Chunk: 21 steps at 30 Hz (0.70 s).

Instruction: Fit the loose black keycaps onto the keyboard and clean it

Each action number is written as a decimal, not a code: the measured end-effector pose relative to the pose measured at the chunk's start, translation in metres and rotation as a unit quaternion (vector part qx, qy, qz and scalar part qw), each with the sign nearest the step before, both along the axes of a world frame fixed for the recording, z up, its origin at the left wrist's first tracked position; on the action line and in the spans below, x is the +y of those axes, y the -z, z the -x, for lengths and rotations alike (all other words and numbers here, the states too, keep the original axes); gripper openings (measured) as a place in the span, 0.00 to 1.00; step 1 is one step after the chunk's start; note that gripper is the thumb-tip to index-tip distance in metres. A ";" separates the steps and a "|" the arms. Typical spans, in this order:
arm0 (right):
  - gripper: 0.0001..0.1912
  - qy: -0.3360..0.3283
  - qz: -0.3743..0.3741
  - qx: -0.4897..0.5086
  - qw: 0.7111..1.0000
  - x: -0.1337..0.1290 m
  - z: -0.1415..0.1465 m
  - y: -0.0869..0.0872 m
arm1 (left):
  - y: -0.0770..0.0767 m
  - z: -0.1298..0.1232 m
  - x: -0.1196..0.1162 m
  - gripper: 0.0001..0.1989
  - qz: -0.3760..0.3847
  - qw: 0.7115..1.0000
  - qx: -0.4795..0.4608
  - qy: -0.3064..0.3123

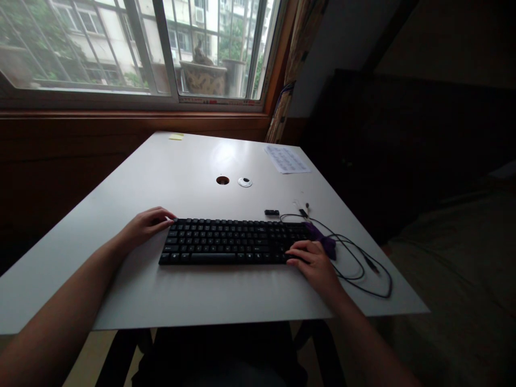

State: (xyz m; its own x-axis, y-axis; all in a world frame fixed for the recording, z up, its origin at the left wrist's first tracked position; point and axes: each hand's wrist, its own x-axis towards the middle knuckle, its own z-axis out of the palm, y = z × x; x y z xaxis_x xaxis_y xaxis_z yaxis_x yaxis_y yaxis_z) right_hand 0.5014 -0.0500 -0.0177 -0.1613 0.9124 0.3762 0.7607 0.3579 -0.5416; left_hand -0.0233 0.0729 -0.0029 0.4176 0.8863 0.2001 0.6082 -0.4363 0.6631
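A black keyboard (220,242) lies on the white desk, its long front edge towards me. My left hand (151,221) is at its far left corner, with fingers together and fingertips closed on that corner. Over the near right end lies my right hand (312,263), fingers stretched across the number pad and thumb at the front edge, closed on the keyboard. Purple cloth or netting (324,242) bunches by the keyboard's right end, just beyond the right hand. A black cable (358,252) runs in loose loops to the right of it.
Behind the keyboard lies a small black stick-like object (271,213), near small loose items (304,209). A round cable hole (222,180) and its white cover (244,182) are mid-desk. Printed sheets (287,159) and yellow notes (176,137) lie farther back, before a window.
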 end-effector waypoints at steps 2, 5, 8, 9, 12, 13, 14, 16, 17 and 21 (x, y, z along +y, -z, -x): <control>0.07 0.003 0.011 0.000 1.000 0.001 0.000 0.000 | 0.000 0.000 0.000 0.18 -0.003 1.000 0.000 0.000; 0.06 0.004 0.045 -0.007 0.999 0.005 -0.002 -0.003 | 0.001 0.000 0.001 0.18 -0.009 1.000 0.004 0.002; 0.06 0.007 0.069 -0.006 0.998 0.007 -0.002 -0.006 | 0.003 0.001 0.003 0.17 -0.011 1.000 0.006 0.006; 0.06 0.008 0.070 -0.003 0.998 0.007 -0.002 -0.006 | 0.004 0.001 0.003 0.17 -0.010 1.000 0.006 0.007; 0.06 0.010 0.046 0.009 0.999 0.005 0.000 -0.005 | 0.004 0.001 0.003 0.18 -0.010 1.000 0.001 0.007; 0.06 0.010 0.032 0.013 0.999 0.003 0.001 -0.004 | 0.004 0.001 0.003 0.18 -0.010 1.000 0.000 0.008; 0.07 0.009 0.018 0.015 1.000 0.002 0.001 -0.003 | 0.003 0.001 0.003 0.19 -0.011 1.000 0.000 0.008; 0.07 0.007 -0.007 0.016 1.000 0.000 0.003 -0.002 | 0.003 0.000 0.002 0.19 -0.014 1.000 0.000 0.008; 0.07 0.007 -0.014 0.016 1.000 -0.001 0.003 -0.002 | 0.003 0.000 0.002 0.19 -0.015 1.000 0.001 0.008; 0.06 0.006 -0.008 0.004 1.000 0.002 0.003 -0.003 | 0.003 0.000 0.002 0.20 -0.017 1.000 0.003 0.006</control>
